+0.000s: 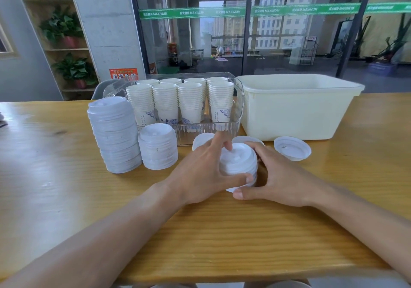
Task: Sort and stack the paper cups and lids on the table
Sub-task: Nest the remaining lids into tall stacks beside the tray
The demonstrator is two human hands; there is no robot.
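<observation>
1. White lid stack (239, 165), centre frame on the table (66, 187): my left hand (200, 176) and right hand (282, 183) curl round it, left forefinger pressing on top.
2. I'd square the edges, then join it to the short stack (158, 147), left of centre.

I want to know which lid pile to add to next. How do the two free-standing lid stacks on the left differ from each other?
The tall lid stack rises about twice as high as the short lid stack. The tall lid stack leans, its top offset left of its base; the short lid stack stands nearly straight. The tall one sits further left, the short one nearer the left hand. Both are white lids, dome up, on the wooden table, untouched.
</observation>
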